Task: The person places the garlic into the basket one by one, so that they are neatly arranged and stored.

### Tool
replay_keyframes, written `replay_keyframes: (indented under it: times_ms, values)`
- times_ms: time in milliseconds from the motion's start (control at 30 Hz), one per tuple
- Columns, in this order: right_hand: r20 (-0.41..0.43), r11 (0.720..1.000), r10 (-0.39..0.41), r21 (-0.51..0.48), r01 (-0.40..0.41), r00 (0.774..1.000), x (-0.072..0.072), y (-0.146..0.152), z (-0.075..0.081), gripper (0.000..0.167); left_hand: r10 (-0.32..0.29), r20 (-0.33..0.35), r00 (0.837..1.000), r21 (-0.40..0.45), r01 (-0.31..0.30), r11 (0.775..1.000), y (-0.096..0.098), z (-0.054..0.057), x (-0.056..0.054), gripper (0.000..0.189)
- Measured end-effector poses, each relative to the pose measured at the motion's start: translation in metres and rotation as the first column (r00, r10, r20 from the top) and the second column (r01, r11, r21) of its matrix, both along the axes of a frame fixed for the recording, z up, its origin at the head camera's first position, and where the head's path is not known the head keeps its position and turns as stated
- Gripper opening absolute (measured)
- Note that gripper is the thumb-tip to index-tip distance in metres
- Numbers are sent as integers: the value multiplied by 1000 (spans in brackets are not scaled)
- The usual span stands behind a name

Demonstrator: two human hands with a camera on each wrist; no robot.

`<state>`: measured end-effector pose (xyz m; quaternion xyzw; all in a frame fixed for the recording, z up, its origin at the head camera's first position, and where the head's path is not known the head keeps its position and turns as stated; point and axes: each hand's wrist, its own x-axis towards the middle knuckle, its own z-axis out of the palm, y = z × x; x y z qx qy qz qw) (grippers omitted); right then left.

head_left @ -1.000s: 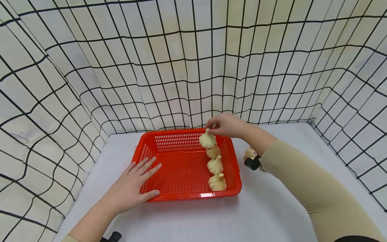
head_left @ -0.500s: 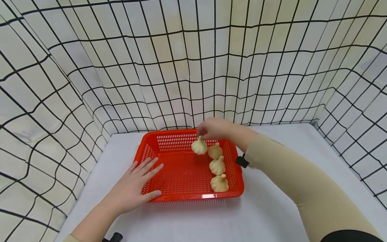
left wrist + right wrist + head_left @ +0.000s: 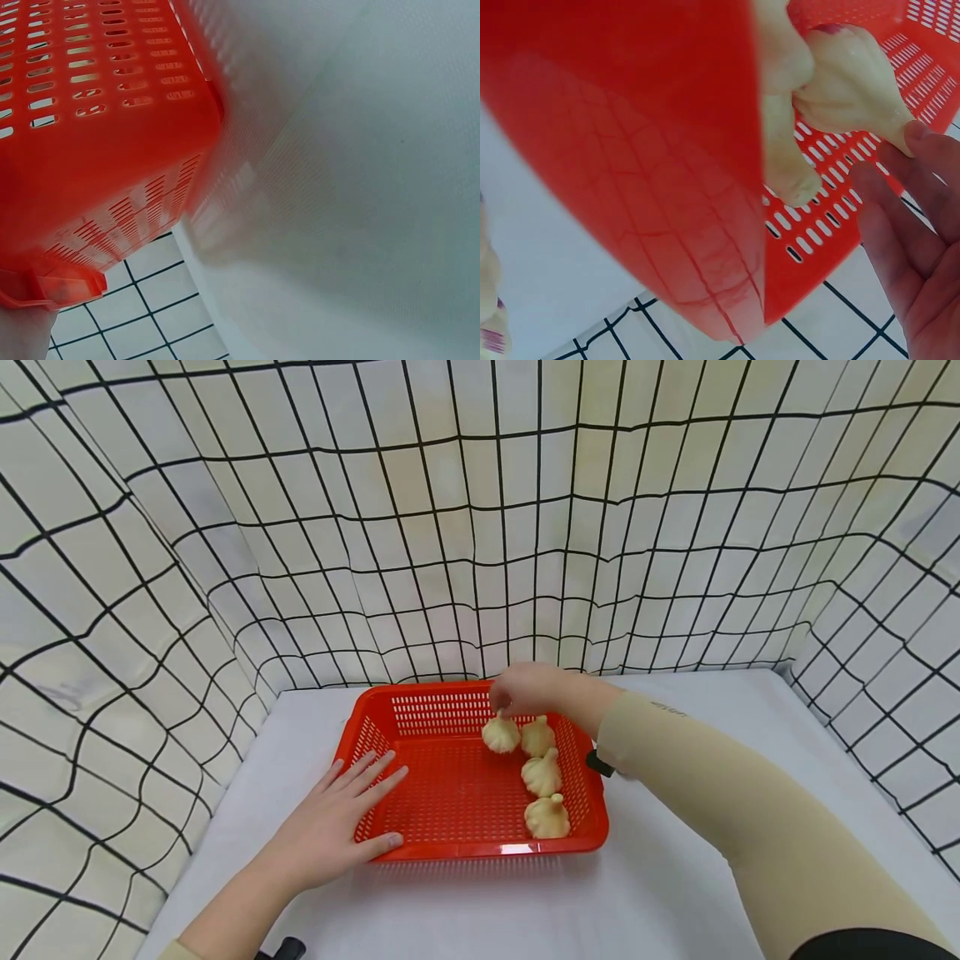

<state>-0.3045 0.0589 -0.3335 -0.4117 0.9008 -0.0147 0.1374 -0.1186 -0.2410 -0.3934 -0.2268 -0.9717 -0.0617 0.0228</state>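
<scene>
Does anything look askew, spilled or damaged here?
Nothing stands out. The red basket sits upright with no visible damage; three garlic bulbs line its right side, and the right hand holds a fourth bulb by its stem.

Right hand (image 3: 931, 251) cut off by right wrist view's edge; sleeve print (image 3: 669, 709) too small to read

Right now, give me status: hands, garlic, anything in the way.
Right hand: pinching a bulb by its stem, inside the basket. Left hand: spread over basket's left end. Possibly in the way: three more bulbs along the right side.
</scene>
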Motion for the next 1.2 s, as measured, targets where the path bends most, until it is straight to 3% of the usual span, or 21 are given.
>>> replay_keyframes:
  times_ms: [1200]
  values:
    - [-74, 985, 38, 173, -24, 997, -1, -10, -12, 18, -2, -6, 1000, -3, 2, 1000, 0, -2, 0, 80]
